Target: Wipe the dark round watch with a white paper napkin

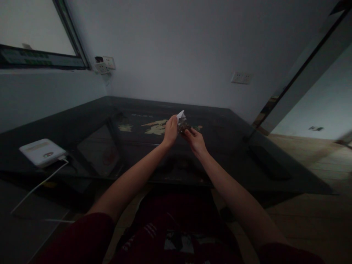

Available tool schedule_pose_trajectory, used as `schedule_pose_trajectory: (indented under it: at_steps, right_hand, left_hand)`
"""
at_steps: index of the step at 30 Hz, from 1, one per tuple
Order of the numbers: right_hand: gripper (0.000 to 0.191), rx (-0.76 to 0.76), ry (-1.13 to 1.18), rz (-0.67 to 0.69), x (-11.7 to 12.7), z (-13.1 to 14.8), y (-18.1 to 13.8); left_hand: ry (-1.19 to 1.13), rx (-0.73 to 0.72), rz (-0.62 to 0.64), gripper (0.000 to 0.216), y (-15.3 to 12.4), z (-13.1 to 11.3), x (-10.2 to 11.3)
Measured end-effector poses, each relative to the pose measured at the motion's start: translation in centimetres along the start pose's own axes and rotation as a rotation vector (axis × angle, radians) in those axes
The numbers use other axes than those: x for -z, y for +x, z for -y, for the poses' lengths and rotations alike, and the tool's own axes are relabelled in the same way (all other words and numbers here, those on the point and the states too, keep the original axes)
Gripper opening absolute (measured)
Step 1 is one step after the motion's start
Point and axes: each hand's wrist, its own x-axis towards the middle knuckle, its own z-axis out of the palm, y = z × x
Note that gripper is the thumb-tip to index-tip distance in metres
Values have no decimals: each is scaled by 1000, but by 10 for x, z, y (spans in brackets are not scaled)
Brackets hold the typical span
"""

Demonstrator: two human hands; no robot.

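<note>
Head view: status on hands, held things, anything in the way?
Left hand holding pale wrapper. Right hand holding dark item. White device off left, apart from hands.

There are two hands (171,128), one partly clear packet (180,116), one small dark item (183,129), one bench (228,139), one white box (42,151), one white cable (40,186), one dark slab (269,163) and one window (35,27).

Illumination: dim. The table (225,157) is dark, with faint reflections. Wide-angle distortion stretches my arms (137,169) toward the lower corners. Fine detail around my fingers (172,125) is soft.
</note>
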Motion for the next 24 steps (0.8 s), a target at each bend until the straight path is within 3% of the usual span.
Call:
schedule_pose_trajectory:
  at_steps: [6,9,14,20,24]
  right_hand:
    - [56,16,15,36,-1,4,-1]
    - [56,22,-4,40,-2,6,-2]
    - [57,46,-74,2,-4,5,-5]
    - [71,64,-83,-78,-4,0,-6]
    - [59,128,-72,-195,-2,-1,-5]
  left_hand:
    - [-478,453,59,32,8,-5,-3]
    - [-582,594,69,34,6,-13,-6]
    - [-589,543,-22,33,1,-14,-6]
    - [-580,501,-93,33,1,-6,-6]
    - [-532,459,-188,31,-2,0,-12]
